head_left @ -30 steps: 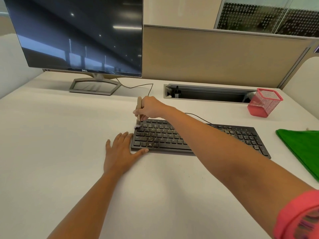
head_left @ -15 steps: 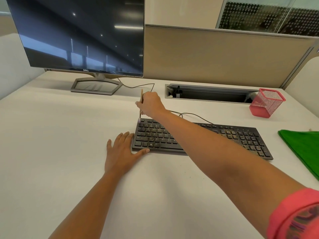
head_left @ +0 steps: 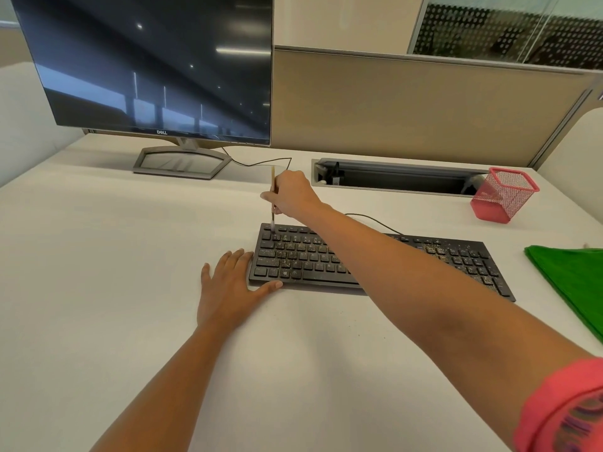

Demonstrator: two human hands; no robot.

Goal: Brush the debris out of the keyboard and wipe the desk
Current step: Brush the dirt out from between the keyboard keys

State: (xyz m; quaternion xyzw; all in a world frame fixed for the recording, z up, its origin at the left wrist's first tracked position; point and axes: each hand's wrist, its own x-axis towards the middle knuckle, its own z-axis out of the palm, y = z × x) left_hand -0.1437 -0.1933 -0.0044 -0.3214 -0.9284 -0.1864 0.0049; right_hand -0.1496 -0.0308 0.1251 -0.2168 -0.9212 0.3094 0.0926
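Observation:
A black keyboard [head_left: 456,259] speckled with light crumbs lies on the white desk [head_left: 114,256]. My right hand [head_left: 293,194] grips a thin wooden brush [head_left: 272,203] held upright, its bristles touching the keyboard's far left corner. My left hand [head_left: 228,288] lies flat on the desk with fingers straight, its thumb against the keyboard's near left corner. A green cloth [head_left: 574,282] lies at the right edge of the desk.
A dark monitor [head_left: 156,66] on a grey stand [head_left: 181,163] is at the back left. A cable slot [head_left: 391,177] runs along the back, with a pink mesh pen cup [head_left: 502,197] beside it. A beige partition [head_left: 408,109] closes off the rear.
My right hand lifted the brush back from the upper-left keys and now sets the bristles on the far left corner. My left hand has stayed put.

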